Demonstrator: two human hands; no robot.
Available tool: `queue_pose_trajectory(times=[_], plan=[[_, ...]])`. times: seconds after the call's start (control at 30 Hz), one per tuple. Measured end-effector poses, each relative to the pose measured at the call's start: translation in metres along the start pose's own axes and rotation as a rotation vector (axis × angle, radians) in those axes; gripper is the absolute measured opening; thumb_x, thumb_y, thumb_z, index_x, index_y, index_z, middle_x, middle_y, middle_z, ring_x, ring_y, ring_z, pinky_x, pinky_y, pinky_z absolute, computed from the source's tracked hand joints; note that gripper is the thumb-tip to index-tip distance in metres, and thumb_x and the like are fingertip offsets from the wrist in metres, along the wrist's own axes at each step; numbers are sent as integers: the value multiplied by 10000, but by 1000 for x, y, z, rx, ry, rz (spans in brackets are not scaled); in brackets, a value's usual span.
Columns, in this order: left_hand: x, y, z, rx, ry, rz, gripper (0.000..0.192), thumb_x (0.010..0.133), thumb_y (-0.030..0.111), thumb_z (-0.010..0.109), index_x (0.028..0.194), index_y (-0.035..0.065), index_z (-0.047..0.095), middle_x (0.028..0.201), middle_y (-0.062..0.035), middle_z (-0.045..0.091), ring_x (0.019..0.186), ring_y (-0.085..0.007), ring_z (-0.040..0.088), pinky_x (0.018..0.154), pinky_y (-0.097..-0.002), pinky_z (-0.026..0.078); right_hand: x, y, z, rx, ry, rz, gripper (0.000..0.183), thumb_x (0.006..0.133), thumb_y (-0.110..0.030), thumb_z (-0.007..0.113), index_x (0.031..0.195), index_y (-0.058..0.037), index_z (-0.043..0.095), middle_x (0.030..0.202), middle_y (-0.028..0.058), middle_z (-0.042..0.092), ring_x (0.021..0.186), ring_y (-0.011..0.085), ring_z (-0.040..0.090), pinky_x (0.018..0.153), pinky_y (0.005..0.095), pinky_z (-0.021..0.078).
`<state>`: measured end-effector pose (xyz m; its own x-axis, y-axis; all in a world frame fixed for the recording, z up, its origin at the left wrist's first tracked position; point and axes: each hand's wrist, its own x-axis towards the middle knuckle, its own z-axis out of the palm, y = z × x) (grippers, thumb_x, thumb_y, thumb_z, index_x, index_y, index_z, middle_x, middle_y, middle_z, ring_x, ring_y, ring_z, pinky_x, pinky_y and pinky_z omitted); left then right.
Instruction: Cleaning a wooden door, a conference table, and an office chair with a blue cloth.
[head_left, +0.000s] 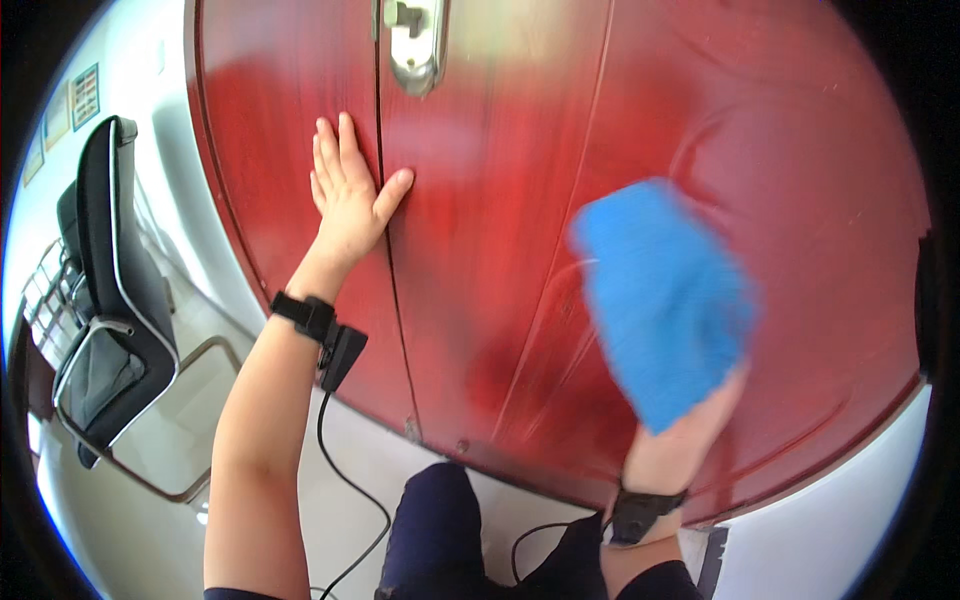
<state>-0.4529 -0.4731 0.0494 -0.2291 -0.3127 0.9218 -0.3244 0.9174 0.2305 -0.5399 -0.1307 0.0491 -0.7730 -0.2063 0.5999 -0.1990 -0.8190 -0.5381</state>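
A red wooden double door (480, 247) fills most of the head view, its two leaves meeting at a dark vertical seam. My left hand (349, 191) lies spread against the left leaf, with the thumb reaching across the seam. On the right, a blue cloth (664, 300), blurred by motion, covers my right hand; only the wrist (675, 450) shows below it. The cloth is over the moulded panel of the right leaf. Its contact with the wood cannot be made out exactly. Above my left hand sits a metal lock plate (416, 56) with a knob.
A black chair (124, 300) with a metal frame stands at the left by the white wall (169, 135). Framed sheets (85, 96) hang there. Black straps with devices (322, 322) sit on both wrists, trailing cables (367, 495). My knees are near the door's bottom edge.
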Motion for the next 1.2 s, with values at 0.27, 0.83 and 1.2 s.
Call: queue_pose_trajectory(times=[0.27,0.83,1.2], plan=[[-3,17,-4,-16,-49,-61,982,853,543,590,1521,89,31,1571,-217,-16,1451,-396,-2,1108,-609,76,192,-115,23,-1319,-226,-1419,458,925,-113,525,1372,-35,457,1384,127,484,1233,338,475,1047,402,351],[-1,-6,7,16,63,90,874,894,447,548,1524,75,70,1575,-212,27,1445,-401,61,1138,-526,89,46,3,-80,-1770,-736,-1122,507,833,-270,549,1336,-202,532,1186,-10,601,1152,199,505,902,423,420],[-2,-2,12,77,72,100,832,939,511,453,1520,54,69,1571,-221,26,1446,-393,61,1153,-483,90,135,-214,-271,-1606,878,-1023,430,951,-199,465,1327,10,481,1337,265,482,1221,413,456,1071,462,317]])
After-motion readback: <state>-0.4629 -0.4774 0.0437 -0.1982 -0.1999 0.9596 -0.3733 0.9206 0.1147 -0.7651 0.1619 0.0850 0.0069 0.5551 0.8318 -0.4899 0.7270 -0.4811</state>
